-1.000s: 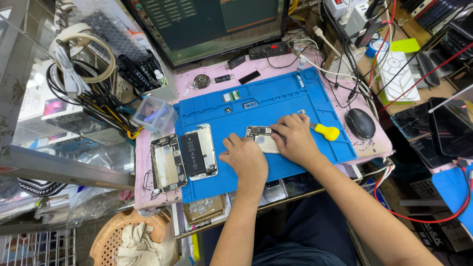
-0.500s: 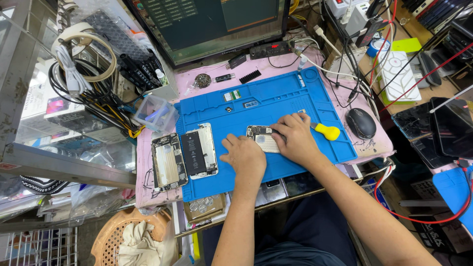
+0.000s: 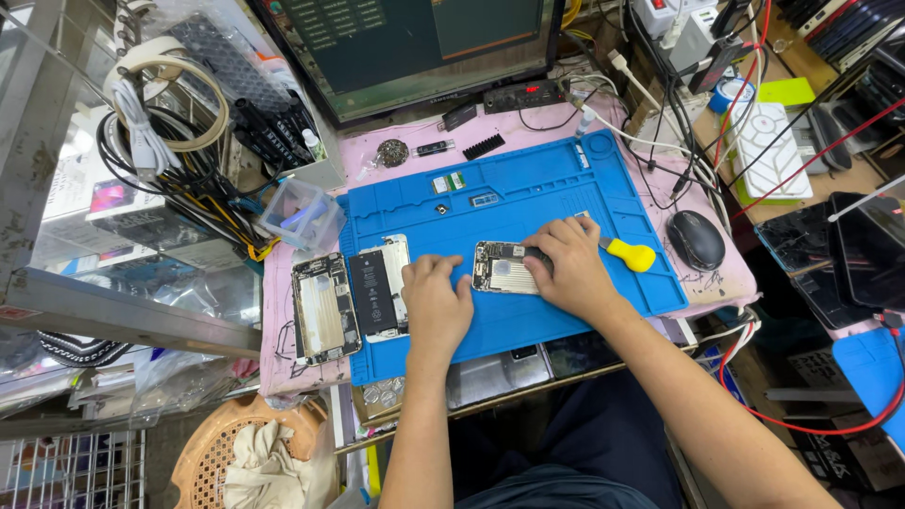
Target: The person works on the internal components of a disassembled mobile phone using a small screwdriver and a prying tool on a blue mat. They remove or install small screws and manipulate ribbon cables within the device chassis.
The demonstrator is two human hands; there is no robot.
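While both hands are down on the blue work mat [image 3: 566,188], the small circuit board [image 3: 504,269] lies flat between them, just right of the mat's middle. The left hand [image 3: 436,303] rests at the board's left edge, fingers curled loosely and empty as far as I can see. The right hand [image 3: 569,267] lies over the board's right end, fingertips pressed on it, with a yellow-handled screwdriver [image 3: 630,253] poking out from under the hand; whether the fingers actually grip the tool I cannot tell from here.

Compared with a second ago, very little has shifted: the hands sit in the same places on the board and the screwdriver handle has not moved. It looks like steady, close work on the board rather than any picking up or setting down.

Just left of the left hand lies an opened phone body [image 3: 381,287] with its black battery showing, and beside that, half on the pink underlay, its separated screen panel [image 3: 323,306]. A small clear plastic box [image 3: 304,213] stands at the mat's upper left corner. To the right, a black mouse [image 3: 696,239] rests on the desk [image 3: 528,127], and a monitor [image 3: 415,47] stands behind. Tangled cables [image 3: 160,170] fill the left side.
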